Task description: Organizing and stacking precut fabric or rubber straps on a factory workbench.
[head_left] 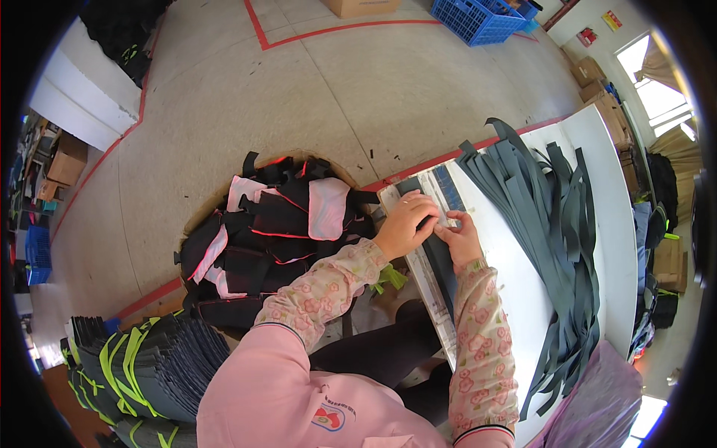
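Both of the person's hands meet at the near left edge of the white worktop point(523, 321), fingers bent and close together over a dark strap point(439, 257). Left hand point(407, 224) lies across the strap with its fingers curled; right hand point(460, 237) is just beside it, thumb and forefinger drawn nearly together. Whether either one grips the strap or some small piece cannot be told, since the fingers hide what lies between them. The strap runs lengthwise along the worktop's edge, passing beneath the hands and down past the right forearm, beside a blue strip point(449, 187).

To the right, a long heap of loose dark grey-green straps point(534, 224) stretches down the worktop, well apart from the hands at its lower end. A purple sheet point(597, 396) covers the worktop's near right corner.

Left of the worktop, a round-edged tan container point(196, 219) is piled with black pieces point(280, 216) that have pale pink panels and bright pinkish-red edging. Lime-green strips point(390, 279) hang beneath the left forearm. At lower left, stacked dark pieces point(196, 358) are bound with lime-green ties point(119, 366). Across the concrete floor point(246, 104) sits a blue crate point(476, 22), near a cardboard box point(362, 7).
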`<move>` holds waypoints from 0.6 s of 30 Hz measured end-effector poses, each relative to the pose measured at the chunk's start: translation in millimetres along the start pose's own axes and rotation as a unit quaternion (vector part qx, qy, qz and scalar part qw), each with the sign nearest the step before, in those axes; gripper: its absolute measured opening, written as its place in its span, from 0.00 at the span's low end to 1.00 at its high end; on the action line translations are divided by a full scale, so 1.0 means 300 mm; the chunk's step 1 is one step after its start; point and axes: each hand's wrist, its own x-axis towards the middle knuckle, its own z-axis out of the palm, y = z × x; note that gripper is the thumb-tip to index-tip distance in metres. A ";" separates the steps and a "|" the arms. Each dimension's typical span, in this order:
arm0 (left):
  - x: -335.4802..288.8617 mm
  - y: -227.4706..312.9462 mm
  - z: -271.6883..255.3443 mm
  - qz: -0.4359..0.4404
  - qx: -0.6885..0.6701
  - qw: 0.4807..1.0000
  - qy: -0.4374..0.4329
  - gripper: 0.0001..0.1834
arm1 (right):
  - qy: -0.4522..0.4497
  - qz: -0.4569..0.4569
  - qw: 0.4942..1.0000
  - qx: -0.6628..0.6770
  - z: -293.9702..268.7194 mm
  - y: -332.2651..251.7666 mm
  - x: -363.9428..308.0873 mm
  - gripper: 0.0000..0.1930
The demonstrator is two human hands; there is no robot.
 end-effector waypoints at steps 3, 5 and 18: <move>0.011 -0.027 0.025 0.033 -0.012 0.999 -0.016 0.06 | 0.022 -0.020 1.000 -0.004 -0.014 0.005 -0.002 0.22; 0.048 -0.029 0.059 0.044 0.026 0.999 -0.005 0.05 | 0.054 -0.092 0.990 -0.097 -0.041 0.015 0.005 0.20; 0.028 -0.077 0.046 0.100 0.128 0.986 -0.047 0.06 | 0.205 -0.187 0.817 -0.506 -0.521 0.452 -0.970 0.29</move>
